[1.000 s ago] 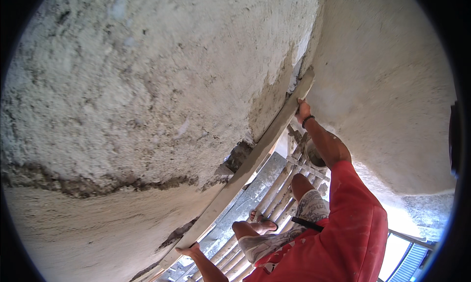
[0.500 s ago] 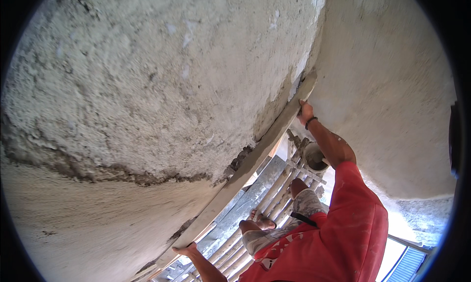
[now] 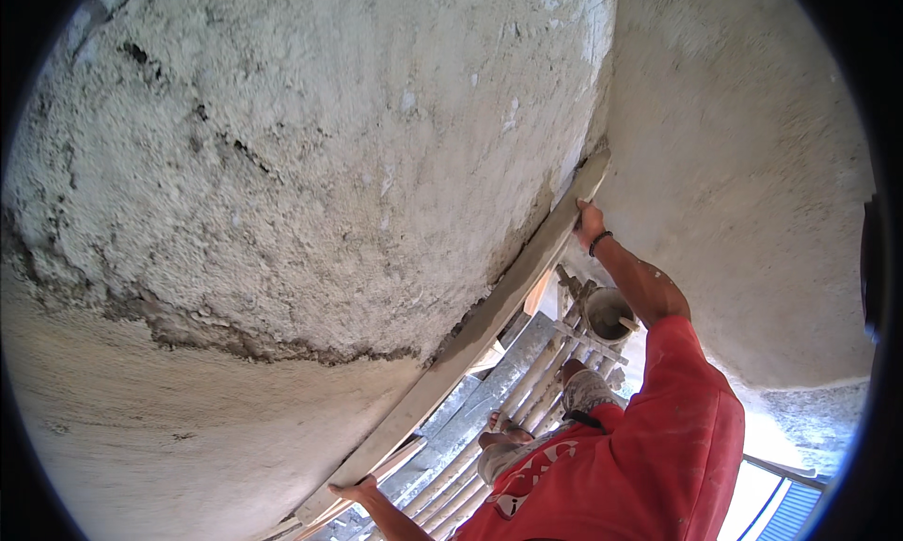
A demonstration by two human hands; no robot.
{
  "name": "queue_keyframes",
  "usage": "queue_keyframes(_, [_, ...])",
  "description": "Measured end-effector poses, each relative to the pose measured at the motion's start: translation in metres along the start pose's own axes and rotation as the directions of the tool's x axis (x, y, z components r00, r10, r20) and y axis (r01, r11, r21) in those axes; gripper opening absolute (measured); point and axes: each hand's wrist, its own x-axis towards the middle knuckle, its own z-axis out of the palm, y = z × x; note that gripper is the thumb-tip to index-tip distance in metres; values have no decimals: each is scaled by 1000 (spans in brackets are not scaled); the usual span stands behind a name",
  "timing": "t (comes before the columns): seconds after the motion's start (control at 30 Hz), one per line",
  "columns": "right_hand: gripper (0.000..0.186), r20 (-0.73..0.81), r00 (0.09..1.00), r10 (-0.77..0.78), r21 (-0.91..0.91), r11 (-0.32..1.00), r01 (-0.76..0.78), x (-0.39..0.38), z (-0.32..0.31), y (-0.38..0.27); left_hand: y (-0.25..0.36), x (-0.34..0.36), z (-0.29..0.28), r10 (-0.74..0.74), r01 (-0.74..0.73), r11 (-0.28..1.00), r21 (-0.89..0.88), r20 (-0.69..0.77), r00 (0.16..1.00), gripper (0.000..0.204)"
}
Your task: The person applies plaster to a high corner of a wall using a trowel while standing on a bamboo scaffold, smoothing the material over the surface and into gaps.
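Note:
A long, straight wooden board (image 3: 451,353) slants across the plastered wall, its upper end near the inside corner. My right hand (image 3: 590,224), with a dark bracelet at the wrist, is closed on the board's lower edge close to that upper end. Toward the other end, my left hand (image 3: 356,490) grips the same edge with the thumb on its face. The wall (image 3: 320,193) above the board is rough grey, with a ragged dark crack (image 3: 216,339) running down to smoother plaster. Fingers behind the board are partly hidden.
Below me is a platform of round poles (image 3: 541,381) and grey planks (image 3: 451,409), where my feet stand. A bucket (image 3: 602,301) with a light stick-like handle in it stands by the right wall (image 3: 734,183). Blue corrugated sheeting (image 3: 795,511) shows at lower right.
The board has slid slightly up the wall and covers more of the dark gap along its edge. Both hands stay on it. The view has shifted a little.

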Motion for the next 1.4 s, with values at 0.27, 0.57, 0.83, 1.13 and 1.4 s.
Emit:
queue_keyframes(0.27, [38, -39, 999, 4, -88, 996, -7, -41, 35, -45, 18, -16, 13, 56, -54, 998, 42, -47, 997, 65])
queue_keyframes(0.57, [35, -13, 1000, -22, -77, 997, 21, -77, 63, -85, 45, -42, 31, 71, -71, 997, -22, -10, 997, 63])
queue_keyframes(0.83, [34, 96, 993, -72, -125, 989, 84, -81, 72, -130, 68, -47, 34, -28, 29, 999, -29, 29, 999, 59])
queue_keyframes(1.13, [33, 148, 959, -241, -44, 967, 250, -137, 90, -182, 77, -72, 36, -51, 55, 993, -107, 40, 998, 59])
queue_keyframes(1.4, [36, 72, 982, -174, 71, 983, 169, -192, 8, -138, 104, -74, -27, -15, 16, 993, -118, 9, 1000, 63])
